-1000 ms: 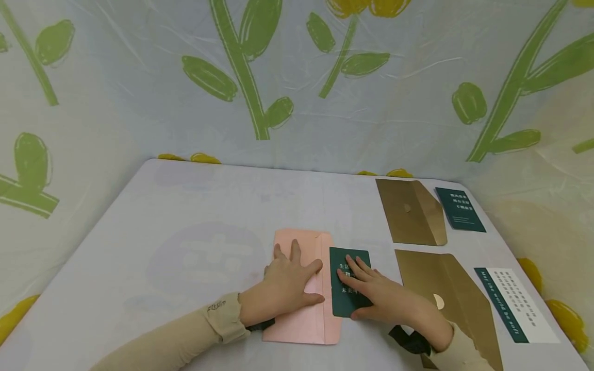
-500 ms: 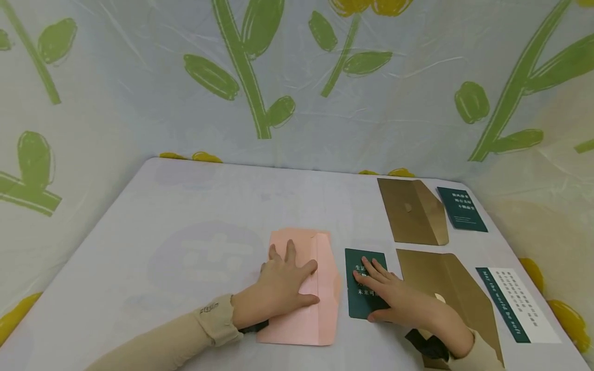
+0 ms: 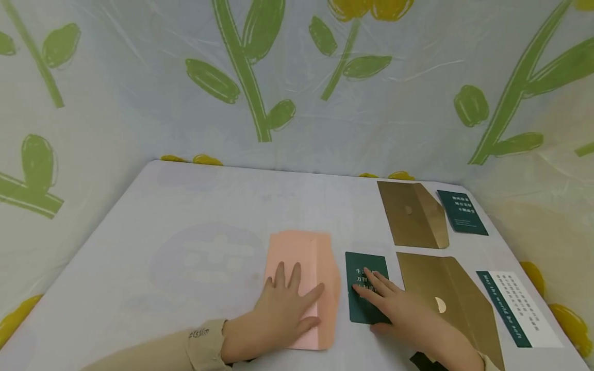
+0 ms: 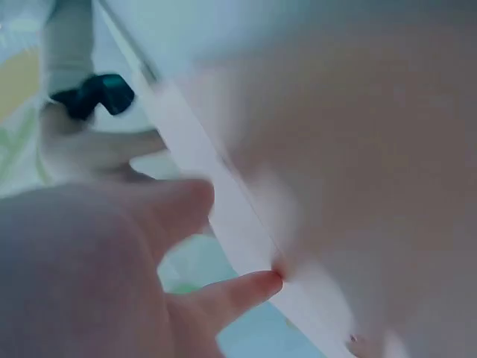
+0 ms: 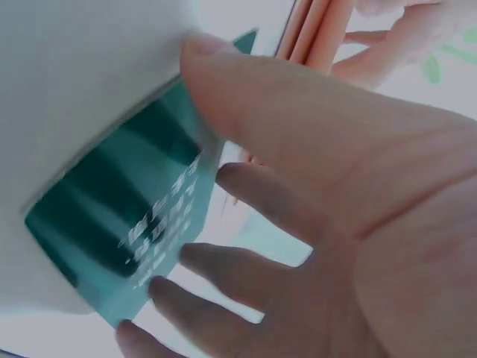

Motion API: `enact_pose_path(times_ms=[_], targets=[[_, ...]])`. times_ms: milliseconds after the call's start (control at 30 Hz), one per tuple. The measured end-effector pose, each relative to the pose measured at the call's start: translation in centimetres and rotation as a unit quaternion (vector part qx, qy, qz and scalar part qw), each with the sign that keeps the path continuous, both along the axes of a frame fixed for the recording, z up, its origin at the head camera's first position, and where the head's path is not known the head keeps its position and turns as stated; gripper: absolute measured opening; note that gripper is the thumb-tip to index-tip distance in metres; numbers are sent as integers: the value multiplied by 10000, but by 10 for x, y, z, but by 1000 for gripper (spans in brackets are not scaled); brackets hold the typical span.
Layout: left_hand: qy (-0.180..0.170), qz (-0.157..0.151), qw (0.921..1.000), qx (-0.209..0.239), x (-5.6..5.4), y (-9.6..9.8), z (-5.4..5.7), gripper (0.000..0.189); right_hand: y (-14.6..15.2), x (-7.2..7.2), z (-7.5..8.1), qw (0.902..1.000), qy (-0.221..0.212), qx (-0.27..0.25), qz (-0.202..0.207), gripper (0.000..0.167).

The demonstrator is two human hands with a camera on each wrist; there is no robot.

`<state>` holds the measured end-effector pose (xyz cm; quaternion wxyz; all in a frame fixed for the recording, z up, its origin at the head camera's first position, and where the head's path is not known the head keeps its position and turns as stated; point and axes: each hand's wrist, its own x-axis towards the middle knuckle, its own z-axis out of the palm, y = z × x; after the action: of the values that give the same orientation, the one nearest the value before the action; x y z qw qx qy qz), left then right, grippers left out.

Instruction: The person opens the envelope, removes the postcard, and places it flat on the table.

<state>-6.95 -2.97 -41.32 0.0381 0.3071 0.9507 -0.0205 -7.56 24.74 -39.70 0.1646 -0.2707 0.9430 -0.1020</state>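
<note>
A pink envelope [image 3: 294, 242] lies in front of the person, its flap [image 3: 328, 288] spread out to the right. Over its lower half the left hand [image 3: 280, 314] is laid with fingers spread. The left wrist view shows that hand's fingertips [image 4: 276, 277] close over the pink paper. To the envelope's right, with a strip of table between, is a dark green card [image 3: 357, 304] with white characters. Above this card the right hand [image 3: 403, 309] reaches with extended fingers; in the right wrist view its thumb [image 5: 205, 67] is at the card's edge.
Two gold envelopes [image 3: 401, 216], one behind the other, lie on the right of the white table [image 3: 209, 206]. Beyond them, near the right edge, are another green card [image 3: 464, 219] and a white card with a green band [image 3: 524, 309]. A patterned sheet [image 3: 348, 129] surrounds the table.
The green card has slid right with the right hand, off the pink envelope's flap, which is now uncovered. The envelope has shifted slightly left. The left hand has drawn back toward its near end.
</note>
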Motion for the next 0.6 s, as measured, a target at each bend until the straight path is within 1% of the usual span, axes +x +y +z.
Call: enact_pose_path(times_ms=[67,100,133,200,233,333,433,600], targets=[[-427,-32,9990,129,9,-4,1,68,-2,5,-2,10000,-30,37,15,68],[-607,-36,9981,122,12,-5,1,72,-3,6,-3,10000,-53,24,9,67],[-738,-32,9972,88,15,-6,2,76,-4,8,-3,10000,-55,0,20,65],[-881,-1,9961,16,18,-7,2,82,-4,8,-4,9999,-70,-93,65,62],[-904,13,9959,-42,18,-7,2,83,-4,8,-4,9998,-117,-136,55,62],[-741,-61,9967,-323,15,-7,2,85,-3,4,-4,9991,-313,-281,-1,63],[-731,-144,9963,-419,11,-7,2,85,-2,-2,-3,9982,-426,-430,-23,63],[-681,-186,9963,-494,4,-6,2,86,0,-12,-1,9971,-425,-632,64,63]])
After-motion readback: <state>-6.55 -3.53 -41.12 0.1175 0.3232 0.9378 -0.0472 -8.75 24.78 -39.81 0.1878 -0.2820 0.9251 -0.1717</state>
